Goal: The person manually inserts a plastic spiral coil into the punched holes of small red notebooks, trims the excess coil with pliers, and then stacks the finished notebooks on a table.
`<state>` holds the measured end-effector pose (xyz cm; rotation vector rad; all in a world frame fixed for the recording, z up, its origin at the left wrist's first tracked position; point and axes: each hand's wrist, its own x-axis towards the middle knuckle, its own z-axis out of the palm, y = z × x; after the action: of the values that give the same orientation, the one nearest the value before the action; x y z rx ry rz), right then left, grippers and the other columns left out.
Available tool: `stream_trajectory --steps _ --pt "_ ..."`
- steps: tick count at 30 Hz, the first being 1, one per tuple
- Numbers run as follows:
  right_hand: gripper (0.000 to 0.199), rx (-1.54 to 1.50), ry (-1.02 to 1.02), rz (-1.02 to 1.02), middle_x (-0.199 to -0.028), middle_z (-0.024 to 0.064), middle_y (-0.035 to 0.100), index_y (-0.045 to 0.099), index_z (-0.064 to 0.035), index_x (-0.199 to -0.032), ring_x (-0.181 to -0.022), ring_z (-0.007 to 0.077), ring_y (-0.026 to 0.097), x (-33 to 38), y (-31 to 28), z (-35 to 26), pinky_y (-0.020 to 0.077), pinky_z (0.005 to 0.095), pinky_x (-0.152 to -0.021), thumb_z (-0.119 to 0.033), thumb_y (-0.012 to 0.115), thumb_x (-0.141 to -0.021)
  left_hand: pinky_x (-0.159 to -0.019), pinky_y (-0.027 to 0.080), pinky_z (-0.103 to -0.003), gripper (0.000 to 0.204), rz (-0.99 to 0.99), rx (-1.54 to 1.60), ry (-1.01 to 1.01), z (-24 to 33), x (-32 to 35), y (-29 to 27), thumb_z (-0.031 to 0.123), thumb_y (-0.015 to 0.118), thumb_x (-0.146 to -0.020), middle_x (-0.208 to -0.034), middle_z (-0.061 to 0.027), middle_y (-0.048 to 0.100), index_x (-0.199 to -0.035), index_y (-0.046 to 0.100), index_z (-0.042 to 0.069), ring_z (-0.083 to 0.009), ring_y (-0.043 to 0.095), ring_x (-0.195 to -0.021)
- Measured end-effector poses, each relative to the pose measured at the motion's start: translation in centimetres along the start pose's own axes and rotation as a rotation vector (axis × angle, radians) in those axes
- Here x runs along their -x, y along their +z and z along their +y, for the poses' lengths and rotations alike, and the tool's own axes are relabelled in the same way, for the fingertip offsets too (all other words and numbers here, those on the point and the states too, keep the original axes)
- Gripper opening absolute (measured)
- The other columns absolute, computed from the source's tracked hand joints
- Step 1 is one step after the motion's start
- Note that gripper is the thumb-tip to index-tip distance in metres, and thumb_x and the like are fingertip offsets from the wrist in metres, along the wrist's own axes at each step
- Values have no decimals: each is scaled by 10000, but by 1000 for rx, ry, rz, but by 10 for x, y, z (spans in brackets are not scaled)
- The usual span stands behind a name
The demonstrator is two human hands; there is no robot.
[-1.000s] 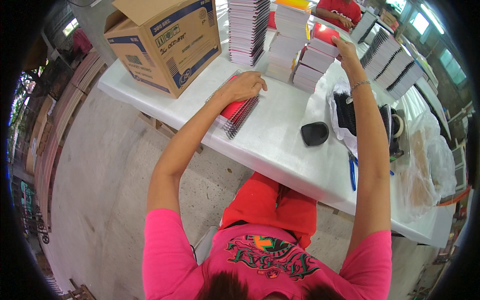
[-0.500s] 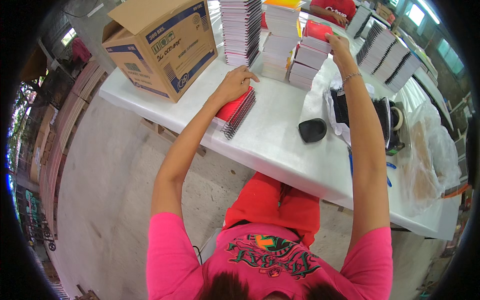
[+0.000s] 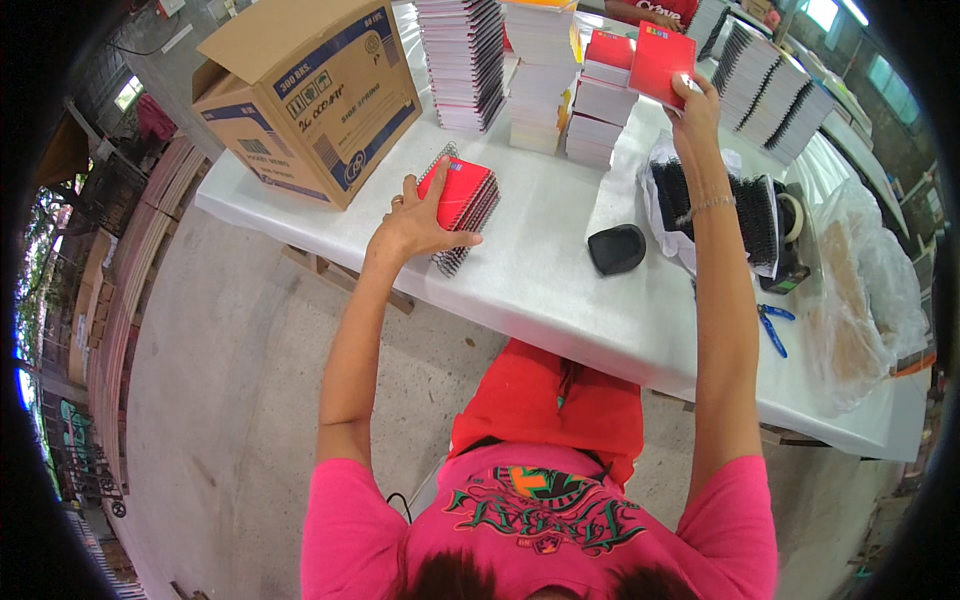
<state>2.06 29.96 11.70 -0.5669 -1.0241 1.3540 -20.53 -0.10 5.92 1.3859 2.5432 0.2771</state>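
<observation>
Surroundings: a white table [image 3: 560, 290] carries a cardboard box [image 3: 320, 100] at 10 o'clock, tall stacks of spiral notebooks [image 3: 465, 60] at 12 o'clock, and shorter piles of paper blocks [image 3: 600, 115] just right of them
In the way: a black oval object [image 3: 617, 248] lies between the two arms; a bag of black spiral bindings [image 3: 755, 215] sits just beside the right forearm; blue pliers [image 3: 770, 328] lie at 4 o'clock near the table edge
Left hand [image 3: 415, 222]: fingers spread flat, narrow gaps, pressing on the red cover of the small stack of red notebooks [image 3: 465, 205] at 11 o'clock from the body
Right hand [image 3: 695, 98]: fingers pinched closed on the lower corner of a single red cover sheet [image 3: 660, 62], held up at 1 o'clock above the paper piles
Change: half a second earlier the right hand was lower on the piles; it has since lifted the red sheet clear, while the left hand stays on the red notebooks
</observation>
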Motion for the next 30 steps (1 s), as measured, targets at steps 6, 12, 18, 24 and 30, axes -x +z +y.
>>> stream_trajectory --steps 6,12,18,24,30 --pt "437 -24 72 -132 -1076 101 620 456 -34 -1277 -957 171 622 88 -50 -19 509 305 -828 -76 661 -893 -1035 389 -596 1347 -5 103 -19 -3 -3 7 585 861 -509 -1413 -310 349 -1566 66 326 -524 432 -1261" --pt "336 439 -4 -430 -1044 54 630 568 -31 -1190 -959 149 598 162 -99 -52 481 275 -852 -50 661 -868 -1113 306 -533 1156 394 -61 183 44 30 5 588 805 -646 -1432 -281 346 -1559 173 266 -466 348 -1345" --pt "331 971 -166 -647 -1000 75 642 635 -47 -1105 -912 203 604 209 -130 -58 481 340 -837 77 620 -799 -1141 268 -467 747 237 469 757 127 81 32 262 723 -839 -1469 -195 329 -1484 368 133 -362 321 -1384" --pt "280 1025 -17 -885 -953 72 617 626 -47 -1151 -936 194 595 206 -129 -60 466 328 -834 -82 648 -874 -1017 336 -442 453 301 301 799 147 82 104 3 550 -844 -1198 -110 510 -1288 515 84 -293 480 -1182" --pt "237 1285 -236 -185 -974 117 648 708 -100 -1040 -958 232 612 86 -203 -58 496 357 -808 -272 686 -879 -954 361 -424 363 267 398 748 150 87 96 -66 487 -789 -1029 -86 533 -1118 559 70 -287 510 -1065"
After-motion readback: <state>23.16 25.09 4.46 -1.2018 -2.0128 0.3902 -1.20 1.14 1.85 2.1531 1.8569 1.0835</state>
